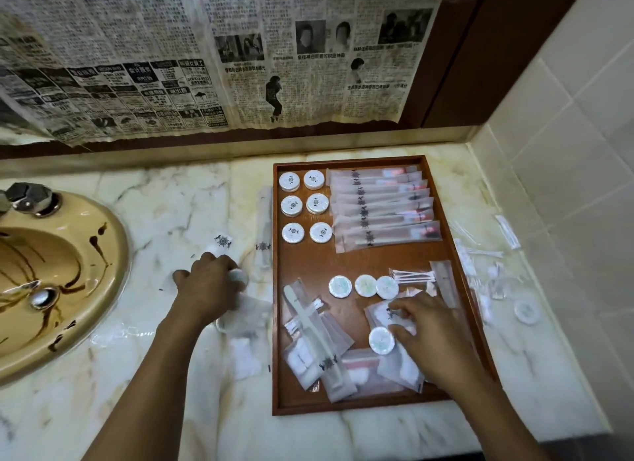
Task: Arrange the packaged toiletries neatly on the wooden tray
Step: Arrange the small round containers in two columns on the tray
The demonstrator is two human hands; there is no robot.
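- Right hand (432, 326), near right over the rectangular brown wooden tray (350, 265): bent fingertips rest on a frosted plastic sachet (380, 314) beside a round white wrapped soap (381, 340); whether they pinch it or merely touch it cannot be told.
- Left hand (209, 282), on the white marble counter (154, 220) left of the tray, curls around a small white round packet (239, 277) (likely bound for the tray).
- Far half: six white round discs (291, 206) paired in rows, long frosted sleeves (382, 209) overlapped, grouped by kind.

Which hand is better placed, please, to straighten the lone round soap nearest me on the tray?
Right: right hand is beside the round soap; left hand holds a packet off the tray.
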